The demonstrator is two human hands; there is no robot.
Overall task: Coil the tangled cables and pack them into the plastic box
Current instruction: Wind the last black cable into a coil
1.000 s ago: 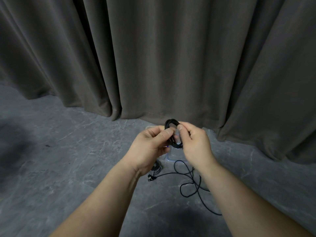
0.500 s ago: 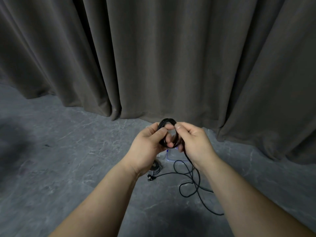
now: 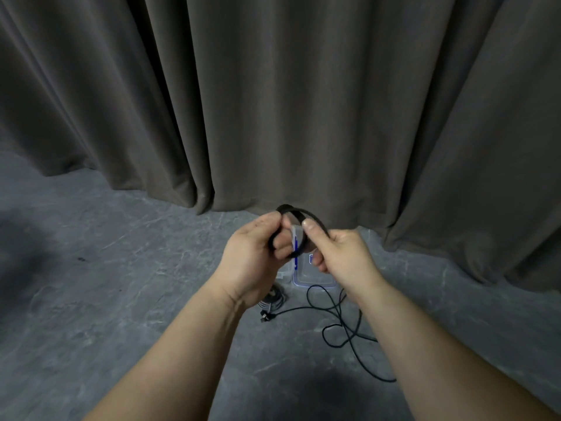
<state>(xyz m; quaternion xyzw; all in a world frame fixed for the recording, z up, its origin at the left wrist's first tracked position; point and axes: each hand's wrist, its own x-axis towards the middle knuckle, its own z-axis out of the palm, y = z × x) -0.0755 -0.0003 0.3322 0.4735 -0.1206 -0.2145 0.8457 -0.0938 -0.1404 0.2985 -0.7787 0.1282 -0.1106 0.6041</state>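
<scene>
My left hand (image 3: 253, 262) pinches a small coil of black cable (image 3: 296, 212) at its top left. My right hand (image 3: 341, 258) grips the same coil on its right side, thumb on top. The cable's loose tail (image 3: 343, 325) hangs from the right hand and lies in loops on the floor, ending in a plug (image 3: 264, 316). A clear plastic box (image 3: 314, 279) with a blue clip sits on the floor behind the hands, mostly hidden by them. A grey coiled cable (image 3: 274, 299) lies beside the box, partly behind my left wrist.
Heavy dark curtains (image 3: 303, 101) hang to the floor right behind the box. The grey marbled floor (image 3: 106, 284) stretches left and toward me.
The coil has widened as my right hand moved right, laying a new loop over it. The tail on the floor has shifted slightly.
</scene>
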